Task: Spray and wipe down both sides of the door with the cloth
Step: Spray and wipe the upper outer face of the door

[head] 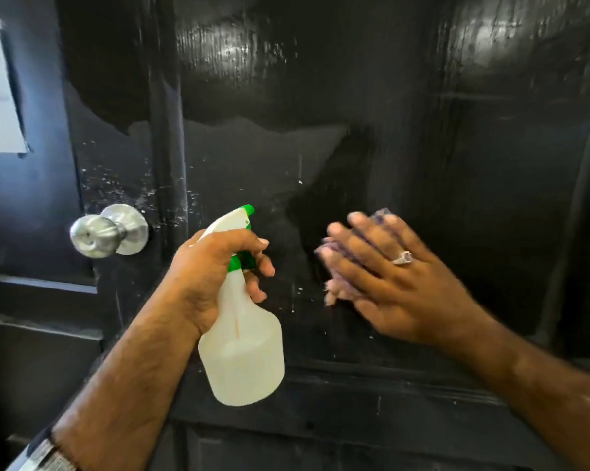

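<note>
Spray bottle translucent, contents unclear, gripped by left hand.

The scene is dim overall, the black door soaking up most light. Bright glare streaks shine on its glossy paint high above the fingers, and the knob glints. The right hand and cloth are smeared by motion blur; the left hand is sharper. Straight edges bow at the frame's borders.

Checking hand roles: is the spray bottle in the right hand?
No, the left hand grips the spray bottle; the right hand presses the cloth against the door.
</note>
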A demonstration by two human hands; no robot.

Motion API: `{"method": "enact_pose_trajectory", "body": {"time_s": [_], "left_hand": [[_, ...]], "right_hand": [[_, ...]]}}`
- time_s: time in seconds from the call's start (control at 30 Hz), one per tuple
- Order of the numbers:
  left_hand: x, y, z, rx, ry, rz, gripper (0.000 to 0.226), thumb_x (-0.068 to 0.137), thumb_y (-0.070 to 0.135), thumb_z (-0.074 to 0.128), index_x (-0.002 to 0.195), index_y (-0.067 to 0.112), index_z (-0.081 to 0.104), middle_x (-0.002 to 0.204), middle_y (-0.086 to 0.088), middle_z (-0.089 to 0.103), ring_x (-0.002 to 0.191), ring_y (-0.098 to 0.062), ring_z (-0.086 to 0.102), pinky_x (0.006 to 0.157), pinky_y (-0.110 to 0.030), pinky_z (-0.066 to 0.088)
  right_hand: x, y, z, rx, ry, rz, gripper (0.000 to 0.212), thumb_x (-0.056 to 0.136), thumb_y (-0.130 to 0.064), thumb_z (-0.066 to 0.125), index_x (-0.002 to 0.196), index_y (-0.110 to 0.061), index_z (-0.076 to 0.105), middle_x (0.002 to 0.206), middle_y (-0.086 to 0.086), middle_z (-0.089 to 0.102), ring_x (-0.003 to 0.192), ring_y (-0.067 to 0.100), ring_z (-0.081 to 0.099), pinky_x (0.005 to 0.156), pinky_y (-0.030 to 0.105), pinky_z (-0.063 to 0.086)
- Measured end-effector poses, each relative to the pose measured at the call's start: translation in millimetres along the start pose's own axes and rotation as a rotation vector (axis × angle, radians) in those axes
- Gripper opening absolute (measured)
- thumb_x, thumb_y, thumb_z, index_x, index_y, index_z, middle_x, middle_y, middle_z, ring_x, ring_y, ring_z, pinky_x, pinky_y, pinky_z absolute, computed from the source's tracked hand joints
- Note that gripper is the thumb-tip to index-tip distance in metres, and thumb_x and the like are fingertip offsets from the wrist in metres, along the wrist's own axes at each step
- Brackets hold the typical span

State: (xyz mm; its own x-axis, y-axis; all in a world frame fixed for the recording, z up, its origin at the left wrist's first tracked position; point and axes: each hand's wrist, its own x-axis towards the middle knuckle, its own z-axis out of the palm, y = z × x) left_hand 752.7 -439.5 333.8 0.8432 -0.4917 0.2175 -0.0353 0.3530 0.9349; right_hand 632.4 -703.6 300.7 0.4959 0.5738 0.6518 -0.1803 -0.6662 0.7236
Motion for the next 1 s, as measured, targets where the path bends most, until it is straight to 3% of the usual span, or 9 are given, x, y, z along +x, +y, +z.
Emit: {"method": "enact_pose_trajectory", "body": {"time_s": [0.1, 0.23, 0.3, 0.4, 0.5, 0.57, 0.63, 0.77, 1.0], "left_hand": [[0.6, 10.8, -14.5, 0.009, 0.007, 0.03, 0.031, 0.077, 0.012, 0.075, 0.104, 0.005, 0.064, 0.08, -0.025, 0.066, 0.044, -0.026, 0.045, 0.055, -0.037, 0.053], [1.2, 14.5, -29.4, 0.031, 0.023, 0.048, 0.032, 0.069, 0.015, 0.076, 0.097, 0.006, 0.064, 0.079, -0.025, 0.064, 0.042, -0.027, 0.044, 0.055, -0.037, 0.051], [-1.0, 13.3, -34.9, 0.031, 0.053, 0.039, 0.036, 0.068, 0.015, 0.076, 0.101, 0.006, 0.064, 0.08, -0.024, 0.064, 0.043, -0.026, 0.045, 0.055, -0.037, 0.052], [-6.5, 10.5, -35.8, 0.019, 0.073, 0.03, 0.031, 0.077, 0.011, 0.073, 0.106, 0.006, 0.063, 0.079, -0.023, 0.064, 0.043, -0.024, 0.046, 0.054, -0.037, 0.052], [-15.1, 9.6, -36.5, 0.019, 0.074, 0.035, 0.022, 0.081, 0.006, 0.069, 0.102, 0.004, 0.062, 0.075, -0.023, 0.063, 0.042, -0.024, 0.044, 0.051, -0.034, 0.05], [-20.3, 10.9, -41.9, 0.028, 0.078, 0.043, 0.018, 0.082, 0.004, 0.068, 0.098, 0.002, 0.062, 0.073, -0.024, 0.063, 0.042, -0.025, 0.042, 0.051, -0.034, 0.049], [-21.9, 11.9, -48.3, 0.027, 0.088, 0.043, 0.016, 0.082, 0.003, 0.068, 0.096, 0.001, 0.062, 0.074, -0.025, 0.063, 0.042, -0.026, 0.042, 0.051, -0.033, 0.049], [-21.5, 9.9, -53.9, 0.023, 0.118, 0.039, 0.014, 0.083, 0.004, 0.068, 0.096, 0.002, 0.063, 0.075, -0.024, 0.063, 0.043, -0.025, 0.043, 0.053, -0.034, 0.05], [-21.1, 12.9, -65.8, -0.025, 0.163, 0.026, 0.024, 0.081, 0.006, 0.071, 0.104, 0.003, 0.064, 0.077, -0.024, 0.065, 0.043, -0.025, 0.046, 0.054, -0.036, 0.051]], "right_hand": [[34.4, 49.8, -8.0, -0.08, 0.101, 0.231, 0.06, 0.111, -0.042, 0.053, 0.163, -0.014, 0.044, 0.171, 0.015, 0.035, 0.16, 0.041, 0.03, 0.125, 0.066, 0.028], [122.9, 60.3, -9.4, -0.105, 0.122, 0.539, 0.067, 0.113, -0.052, 0.03, 0.171, -0.019, 0.023, 0.179, 0.012, 0.015, 0.165, 0.04, 0.011, 0.131, 0.063, 0.009], [141.9, 29.4, 0.8, -0.068, 0.108, 0.448, 0.066, 0.113, -0.047, 0.032, 0.17, -0.016, 0.024, 0.178, 0.016, 0.016, 0.164, 0.043, 0.011, 0.129, 0.066, 0.01], [107.0, -39.8, 19.7, 0.0, -0.006, 0.12, 0.063, 0.115, -0.042, 0.032, 0.17, -0.011, 0.024, 0.177, 0.018, 0.016, 0.164, 0.043, 0.01, 0.128, 0.067, 0.015], [57.9, -49.7, 17.3, 0.054, -0.075, -0.078, 0.064, 0.114, -0.044, 0.036, 0.17, -0.015, 0.024, 0.178, 0.014, 0.016, 0.165, 0.037, 0.011, 0.129, 0.063, 0.021], [58.8, -19.8, 14.4, 0.021, -0.014, -0.05, 0.065, 0.111, -0.043, 0.047, 0.168, -0.015, 0.034, 0.176, 0.014, 0.025, 0.163, 0.038, 0.02, 0.126, 0.065, 0.027], [90.0, 17.8, 6.3, -0.045, 0.11, 0.128, 0.062, 0.11, -0.043, 0.052, 0.164, -0.013, 0.042, 0.172, 0.015, 0.033, 0.161, 0.041, 0.027, 0.124, 0.067, 0.028], [178.2, 35.6, -7.1, -0.071, 0.107, 0.426, 0.066, 0.114, -0.053, 0.027, 0.17, -0.017, 0.026, 0.179, 0.013, 0.015, 0.165, 0.041, 0.011, 0.131, 0.064, 0.008], [120.0, -60.8, 26.4, 0.015, -0.124, -0.165, 0.066, 0.115, -0.044, 0.025, 0.171, -0.01, 0.016, 0.179, 0.017, 0.005, 0.166, 0.04, 0.0, 0.13, 0.064, 0.012]]}}
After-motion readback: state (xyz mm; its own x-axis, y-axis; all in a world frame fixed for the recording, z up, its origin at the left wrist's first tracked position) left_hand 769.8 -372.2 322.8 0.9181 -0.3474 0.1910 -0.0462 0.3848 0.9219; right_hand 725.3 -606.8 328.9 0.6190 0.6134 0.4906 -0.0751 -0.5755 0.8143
